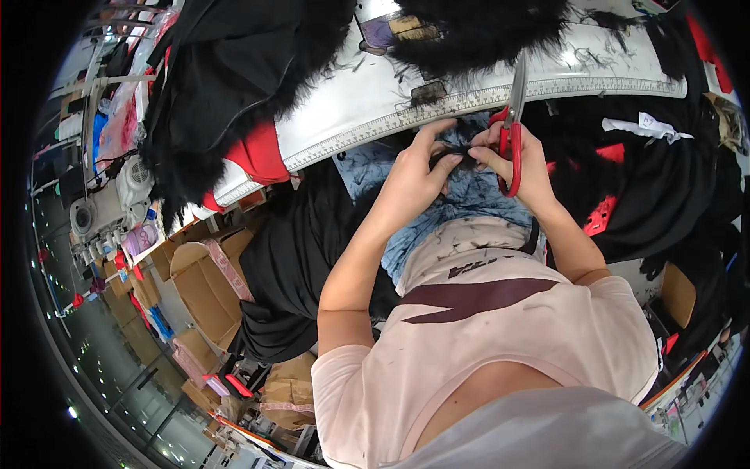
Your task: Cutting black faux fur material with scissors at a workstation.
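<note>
Over my lap, in front of the table edge, my left hand (422,173) is closed, thumb against fingers, on a small tuft of black fluffy material (462,163). My right hand (528,164) meets it from the other side, its thumb and fingertips also pinching at the tuft. Hanging on that same right hand is a pair of scissors (511,148) with red handles, its metal blades pointing up and away over the table edge. Blue jeans (480,187) strewn with black fibres lie beneath both hands.
A white table (328,109) with a ruler strip (375,125) along its near edge carries black fur-trimmed fabric (234,70) and loose fibres. Black cloth (305,250) drapes at my left, more with a white tag (647,127) at my right. Cardboard boxes (205,285) stand lower left.
</note>
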A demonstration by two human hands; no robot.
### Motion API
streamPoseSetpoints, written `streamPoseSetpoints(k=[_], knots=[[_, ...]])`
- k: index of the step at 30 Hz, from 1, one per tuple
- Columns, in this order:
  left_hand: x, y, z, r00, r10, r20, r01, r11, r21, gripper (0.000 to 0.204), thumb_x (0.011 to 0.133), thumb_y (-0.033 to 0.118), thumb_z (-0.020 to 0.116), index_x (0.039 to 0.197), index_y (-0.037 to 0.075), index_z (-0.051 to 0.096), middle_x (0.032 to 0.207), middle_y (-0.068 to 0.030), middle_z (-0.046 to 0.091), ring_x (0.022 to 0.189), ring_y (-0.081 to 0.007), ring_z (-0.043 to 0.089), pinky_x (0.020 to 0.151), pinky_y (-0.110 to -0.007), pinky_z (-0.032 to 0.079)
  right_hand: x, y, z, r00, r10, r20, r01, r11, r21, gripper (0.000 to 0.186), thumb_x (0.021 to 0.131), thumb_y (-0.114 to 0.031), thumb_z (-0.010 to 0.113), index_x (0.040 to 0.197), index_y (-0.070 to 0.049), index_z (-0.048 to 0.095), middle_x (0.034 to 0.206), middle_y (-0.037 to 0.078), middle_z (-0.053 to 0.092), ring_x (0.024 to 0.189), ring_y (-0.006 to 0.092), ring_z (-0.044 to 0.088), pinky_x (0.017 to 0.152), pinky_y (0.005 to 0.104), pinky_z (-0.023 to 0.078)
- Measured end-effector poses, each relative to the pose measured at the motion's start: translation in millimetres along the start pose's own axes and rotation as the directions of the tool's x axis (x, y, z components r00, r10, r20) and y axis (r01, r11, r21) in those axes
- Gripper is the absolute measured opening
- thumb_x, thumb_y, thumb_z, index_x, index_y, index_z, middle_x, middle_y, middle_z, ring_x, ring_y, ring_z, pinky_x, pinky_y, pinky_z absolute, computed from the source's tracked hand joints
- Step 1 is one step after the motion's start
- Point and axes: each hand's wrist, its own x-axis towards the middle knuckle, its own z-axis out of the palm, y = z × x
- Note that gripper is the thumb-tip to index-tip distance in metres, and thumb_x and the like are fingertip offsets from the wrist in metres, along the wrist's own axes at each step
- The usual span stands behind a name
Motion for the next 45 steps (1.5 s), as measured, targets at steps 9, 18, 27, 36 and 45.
streamPoseSetpoints(k=[9,18,27,36,45], knots=[[-33.4,-20.8,-66.7,0.934,-0.028,-0.357,0.12,0.964,0.238,0.021,0.083,0.012,0.069,0.097,-0.004,0.067,0.083,-0.014,0.068,0.074,-0.0156,0.063,0.07,-0.026,0.048,30.8,-0.8,-15.8,0.915,-0.251,-0.316,0.171,0.951,-0.259,0.019,0.082,0.001,0.071,0.09,0.0,0.053,0.087,0.005,0.065,0.067,0.0059,0.055,0.059,0.0185,0.044],[-64.0,-33.2,-90.7,0.798,0.264,-0.543,0.113,0.818,0.564,0.018,0.08,0.008,0.069,0.094,-0.003,0.067,0.089,-0.0175,0.066,0.082,-0.0343,0.064,0.073,-0.034,0.049,44.8,11.1,0.6,0.852,-0.397,-0.343,0.215,0.861,-0.462,0.019,0.082,-0.003,0.073,0.096,0.001,0.06,0.085,0.003,0.065,0.079,0.0062,0.057,0.076,0.0217,0.046],[-58.2,-52.9,-92.4,0.729,0.362,-0.581,0.114,0.773,0.625,0.016,0.082,0.011,0.068,0.092,-0.001,0.066,0.089,-0.0152,0.064,0.081,-0.0356,0.062,0.069,-0.038,0.049,44.2,8.2,-1.5,0.859,-0.389,-0.332,0.184,0.842,-0.507,0.014,0.086,-0.003,0.069,0.093,0.001,0.058,0.09,0.002,0.066,0.081,0.0046,0.057,0.078,0.0189,0.045],[-61.4,-48.9,-101.6,0.672,0.345,-0.655,0.188,0.777,0.601,0.017,0.082,0.008,0.068,0.093,-0.004,0.066,0.088,-0.0178,0.066,0.081,-0.0332,0.064,0.073,-0.033,0.05,46.2,7.8,-0.7,0.862,-0.369,-0.348,0.164,0.852,-0.497,0.015,0.086,-0.005,0.07,0.093,0.001,0.059,0.088,0.001,0.066,0.08,0.0036,0.057,0.076,0.0173,0.044],[-61.4,-56.5,-110.5,0.643,0.396,-0.655,0.218,0.726,0.652,0.016,0.083,0.008,0.066,0.093,-0.003,0.065,0.089,-0.0179,0.065,0.082,-0.0355,0.063,0.072,-0.037,0.049,45.2,12.5,-2.9,0.852,-0.382,-0.357,0.181,0.856,-0.485,0.014,0.086,-0.005,0.07,0.093,0.0,0.059,0.087,0.001,0.065,0.078,0.0035,0.056,0.075,0.0176,0.044]])
